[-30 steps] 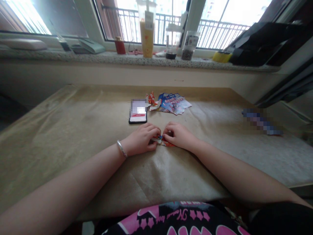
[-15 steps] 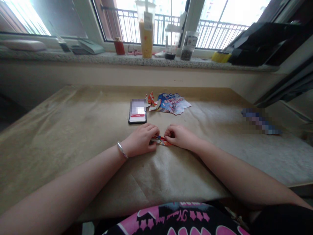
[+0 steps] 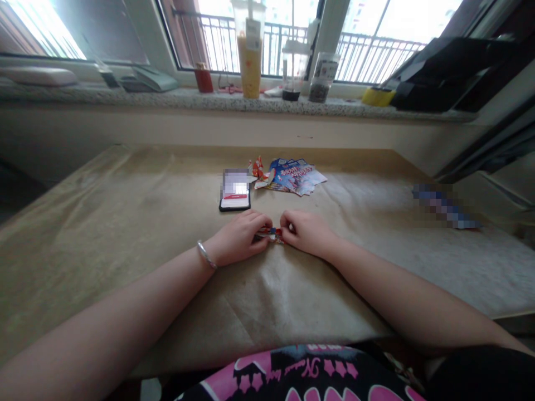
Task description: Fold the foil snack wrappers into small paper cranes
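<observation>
My left hand (image 3: 240, 238), with a silver bracelet on its wrist, and my right hand (image 3: 307, 231) meet at the middle of the paper-covered table (image 3: 125, 223). Both pinch a small folded piece of red, white and blue paper (image 3: 272, 234) that lies on the table between their fingertips. Most of that paper is hidden under the fingers. Just beyond my hands lies a phone (image 3: 234, 192) with its screen lit. To its right are a stack of blue printed paper sheets (image 3: 295, 175) and a small folded red paper figure (image 3: 257, 167).
A stone windowsill (image 3: 217, 101) runs along the back with a tall orange drink cup (image 3: 251, 55), two smaller cups, a red container (image 3: 204, 79) and a yellow dish (image 3: 378, 96). A black case (image 3: 451, 72) sits at the right. A blurred blue object (image 3: 445, 206) lies on the table's right.
My hands have drawn slightly closer together over the folded paper, so less of it shows. My left wrist has shifted a little left.
</observation>
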`<state>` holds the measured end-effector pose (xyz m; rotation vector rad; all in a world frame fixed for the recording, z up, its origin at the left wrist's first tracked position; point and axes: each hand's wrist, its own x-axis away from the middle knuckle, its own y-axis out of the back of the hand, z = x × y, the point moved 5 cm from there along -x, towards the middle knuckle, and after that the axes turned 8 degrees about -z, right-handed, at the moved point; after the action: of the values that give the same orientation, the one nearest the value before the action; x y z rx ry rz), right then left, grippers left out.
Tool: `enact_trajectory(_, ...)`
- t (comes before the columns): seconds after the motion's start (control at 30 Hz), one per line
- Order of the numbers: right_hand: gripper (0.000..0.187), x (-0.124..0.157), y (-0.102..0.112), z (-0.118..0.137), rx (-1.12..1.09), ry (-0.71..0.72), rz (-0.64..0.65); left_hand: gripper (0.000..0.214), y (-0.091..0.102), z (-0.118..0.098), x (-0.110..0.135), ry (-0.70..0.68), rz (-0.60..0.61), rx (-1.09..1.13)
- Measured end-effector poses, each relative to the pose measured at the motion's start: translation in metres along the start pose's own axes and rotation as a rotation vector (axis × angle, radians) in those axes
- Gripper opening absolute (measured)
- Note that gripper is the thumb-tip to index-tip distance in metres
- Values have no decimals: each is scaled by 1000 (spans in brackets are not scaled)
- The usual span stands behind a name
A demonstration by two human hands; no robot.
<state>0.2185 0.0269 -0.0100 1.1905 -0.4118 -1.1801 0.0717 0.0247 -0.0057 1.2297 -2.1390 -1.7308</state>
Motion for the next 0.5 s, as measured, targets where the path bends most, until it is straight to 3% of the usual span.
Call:
enact_trajectory(0.2, 14, -1, -8, -8, -258, -175, 36, 18, -1, 1, 0, 7, -2, 22)
enact_trajectory(0.5, 16, -1, -10, -11, -267, -198, 71, 18, -1, 5, 2, 44, -19, 78)
